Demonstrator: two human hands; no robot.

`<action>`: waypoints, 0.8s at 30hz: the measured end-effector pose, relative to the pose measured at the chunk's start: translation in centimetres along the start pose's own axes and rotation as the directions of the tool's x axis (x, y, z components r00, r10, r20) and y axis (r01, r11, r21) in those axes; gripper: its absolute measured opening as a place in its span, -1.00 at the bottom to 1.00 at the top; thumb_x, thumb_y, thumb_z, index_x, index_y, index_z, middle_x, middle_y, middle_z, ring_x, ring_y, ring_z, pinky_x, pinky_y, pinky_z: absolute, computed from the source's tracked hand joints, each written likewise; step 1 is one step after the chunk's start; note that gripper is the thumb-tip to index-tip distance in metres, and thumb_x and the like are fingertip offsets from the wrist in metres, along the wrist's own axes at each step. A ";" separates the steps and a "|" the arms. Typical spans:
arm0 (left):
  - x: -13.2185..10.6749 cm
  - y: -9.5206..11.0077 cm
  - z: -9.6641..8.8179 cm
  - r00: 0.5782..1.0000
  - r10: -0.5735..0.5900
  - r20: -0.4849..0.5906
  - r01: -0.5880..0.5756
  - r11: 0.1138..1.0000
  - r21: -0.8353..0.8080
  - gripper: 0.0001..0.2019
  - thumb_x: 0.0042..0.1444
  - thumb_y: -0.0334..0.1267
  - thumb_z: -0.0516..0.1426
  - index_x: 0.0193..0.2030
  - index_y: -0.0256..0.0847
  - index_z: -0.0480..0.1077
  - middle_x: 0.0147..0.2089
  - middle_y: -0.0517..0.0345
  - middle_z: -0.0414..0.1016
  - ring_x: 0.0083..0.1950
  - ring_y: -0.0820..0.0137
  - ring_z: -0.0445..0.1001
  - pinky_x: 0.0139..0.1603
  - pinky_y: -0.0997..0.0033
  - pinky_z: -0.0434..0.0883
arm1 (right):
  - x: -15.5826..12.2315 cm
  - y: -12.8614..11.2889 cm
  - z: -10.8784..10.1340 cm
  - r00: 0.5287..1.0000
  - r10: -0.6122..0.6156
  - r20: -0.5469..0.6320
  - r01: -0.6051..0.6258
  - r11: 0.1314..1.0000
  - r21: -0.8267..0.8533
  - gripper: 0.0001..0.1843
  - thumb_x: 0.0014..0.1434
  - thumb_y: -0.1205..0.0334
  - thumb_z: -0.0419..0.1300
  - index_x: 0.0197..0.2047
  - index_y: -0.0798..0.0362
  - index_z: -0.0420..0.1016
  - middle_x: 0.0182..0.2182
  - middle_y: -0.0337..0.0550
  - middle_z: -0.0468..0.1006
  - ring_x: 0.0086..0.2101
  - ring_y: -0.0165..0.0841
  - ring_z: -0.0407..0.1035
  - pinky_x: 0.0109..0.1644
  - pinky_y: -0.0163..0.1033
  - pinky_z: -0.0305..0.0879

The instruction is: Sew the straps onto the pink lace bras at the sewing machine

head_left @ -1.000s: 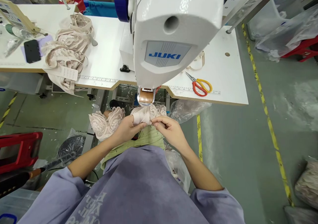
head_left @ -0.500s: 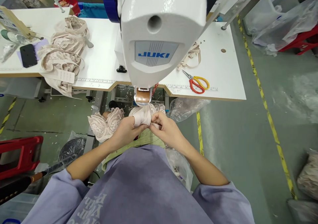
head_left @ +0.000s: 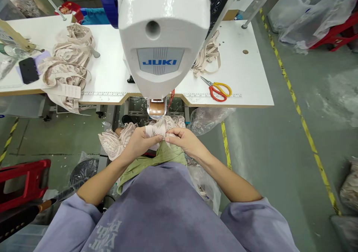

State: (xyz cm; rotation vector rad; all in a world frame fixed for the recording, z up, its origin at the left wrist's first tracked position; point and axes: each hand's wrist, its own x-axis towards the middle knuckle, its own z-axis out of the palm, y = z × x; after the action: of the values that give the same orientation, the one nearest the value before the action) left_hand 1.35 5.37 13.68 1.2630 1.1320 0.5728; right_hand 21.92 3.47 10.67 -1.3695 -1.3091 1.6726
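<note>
A pale beige lace bra lies across my lap, with one padded cup (head_left: 110, 144) out to the left and more lace (head_left: 175, 122) near the machine. My left hand (head_left: 140, 144) is closed on the smooth fabric band (head_left: 153, 129) of the bra, thumb on top. Close beside it, my right hand (head_left: 186, 142) pinches a narrow part of the bra between thumb and fingers. Just beyond both hands is the lower end of a white JUKI sewing machine (head_left: 159, 63). The fabric right between my fingertips is partly hidden.
On the white table (head_left: 246, 80) lie red-and-yellow scissors (head_left: 219, 91) and beige straps (head_left: 208, 58) to the right. At left are a heap of beige bras (head_left: 67, 60) and a black phone (head_left: 28, 70). A red stool (head_left: 26, 181) stands on the floor at left.
My right hand has shifted slightly off the left one, and the band between them is turned and spread differently. The view has moved a little, showing more of the straps behind the machine.
</note>
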 end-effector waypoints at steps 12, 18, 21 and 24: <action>0.2 -0.6 2.0 0.980 -0.051 -0.194 0.003 0.971 -0.241 -0.76 0.05 -0.10 0.35 -0.38 -0.27 0.53 -0.37 0.15 0.59 -0.35 0.41 0.49 -0.30 0.48 0.41 | -0.7 -2.0 0.8 0.955 -0.246 -0.165 0.191 0.937 -0.291 -0.80 0.21 0.08 0.25 -0.28 0.00 0.63 -0.36 -0.19 0.60 -0.30 -0.31 0.42 -0.20 -0.22 0.29; -0.6 -0.5 2.0 0.975 -0.047 -0.219 -0.016 0.961 -0.277 -0.71 0.10 -0.04 0.31 -0.34 -0.27 0.51 -0.36 0.12 0.57 -0.34 0.37 0.49 -0.31 0.45 0.41 | 0.0 -3.5 0.0 0.946 -0.319 -0.061 0.254 0.843 -0.474 -0.83 0.21 0.20 0.18 -0.33 0.01 0.59 -0.46 -0.22 0.50 -0.39 -0.35 0.34 -0.29 -0.25 0.19; -1.4 -1.9 1.3 0.965 -0.027 -0.259 -0.100 0.881 -0.463 -0.54 0.06 0.13 0.31 -0.10 -0.21 0.51 -0.14 0.05 0.61 -0.11 0.25 0.55 -0.12 0.33 0.49 | 0.7 -4.9 -1.3 0.983 -0.183 0.009 0.178 0.944 -0.278 -0.81 0.12 0.13 0.22 -0.28 0.03 0.59 -0.44 -0.23 0.53 -0.46 -0.39 0.31 -0.36 -0.28 0.19; -2.0 -3.0 1.2 0.982 0.005 -0.190 -0.146 0.659 -0.738 -0.16 0.06 0.49 0.06 0.35 0.02 0.23 0.12 0.00 0.53 0.07 0.12 0.54 0.02 0.10 0.49 | 1.6 -7.0 -2.4 0.992 -0.038 0.123 0.045 0.998 -0.047 -0.74 0.02 0.06 0.28 -0.27 0.05 0.58 -0.42 -0.22 0.55 -0.48 -0.41 0.32 -0.38 -0.29 0.21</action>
State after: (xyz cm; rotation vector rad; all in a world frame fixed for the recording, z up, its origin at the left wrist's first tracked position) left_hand 0.96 2.29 11.43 0.5297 0.8237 1.1021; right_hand 22.81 7.94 16.75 -1.2759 -1.4476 1.7299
